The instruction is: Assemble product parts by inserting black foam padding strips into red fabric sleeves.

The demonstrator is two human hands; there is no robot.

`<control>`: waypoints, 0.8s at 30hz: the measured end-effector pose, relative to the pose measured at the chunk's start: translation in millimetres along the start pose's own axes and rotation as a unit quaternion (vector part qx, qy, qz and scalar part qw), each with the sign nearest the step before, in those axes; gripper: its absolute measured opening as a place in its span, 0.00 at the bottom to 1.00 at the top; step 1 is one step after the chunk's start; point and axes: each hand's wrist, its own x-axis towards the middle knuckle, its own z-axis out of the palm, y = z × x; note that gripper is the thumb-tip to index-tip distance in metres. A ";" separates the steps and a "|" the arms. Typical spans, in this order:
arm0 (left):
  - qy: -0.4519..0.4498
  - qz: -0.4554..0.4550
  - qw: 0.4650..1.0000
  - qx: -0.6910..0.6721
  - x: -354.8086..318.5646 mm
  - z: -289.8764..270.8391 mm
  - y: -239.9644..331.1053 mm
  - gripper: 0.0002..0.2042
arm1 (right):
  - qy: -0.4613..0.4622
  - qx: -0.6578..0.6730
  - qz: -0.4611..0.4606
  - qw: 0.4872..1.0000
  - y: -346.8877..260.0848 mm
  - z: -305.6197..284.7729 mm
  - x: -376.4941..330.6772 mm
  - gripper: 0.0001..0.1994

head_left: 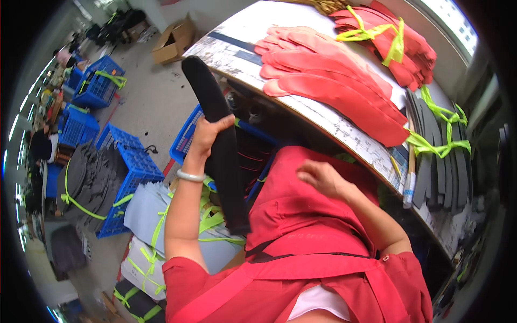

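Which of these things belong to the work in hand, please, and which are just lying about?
In hand:
- left hand gripping the long black sole-shaped piece
- right hand on the red apron

Lying about:
- pink-red cut pieces
- tied red bundle
- dark grey tied bundle
- blue crates
- cardboard box

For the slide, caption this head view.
Left hand grips a long black foam piece; right hand rests on red apron.

Looks like I'm in a small factory or workshop: a worn worktable (344, 125) stacked with red sole-shaped cutouts (334, 81), bundles tied with yellow-green strapping (439, 141), blue plastic crates (126, 177) on concrete floor, cardboard box (173, 37). Probably footwear parts, though fisheye blur makes that hard to confirm.
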 end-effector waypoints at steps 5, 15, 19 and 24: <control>-0.277 -0.116 0.938 0.174 -77.3 75.4 -33.6 0.19 | 0.211 0.097 -0.019 0.972 -58.3 -35.6 48.7 0.21; -0.261 -0.066 0.959 0.087 -95.5 120.8 -74.1 0.08 | 0.255 -0.017 -0.054 0.965 -38.9 7.2 12.0 0.12; -0.249 -0.156 0.955 0.032 -92.9 123.2 -83.2 0.07 | 0.199 0.119 0.065 0.970 -28.8 -7.6 17.4 0.19; -0.261 -0.158 0.952 0.033 -90.9 135.5 -92.4 0.08 | 0.191 0.054 0.003 0.980 -13.9 6.7 4.7 0.17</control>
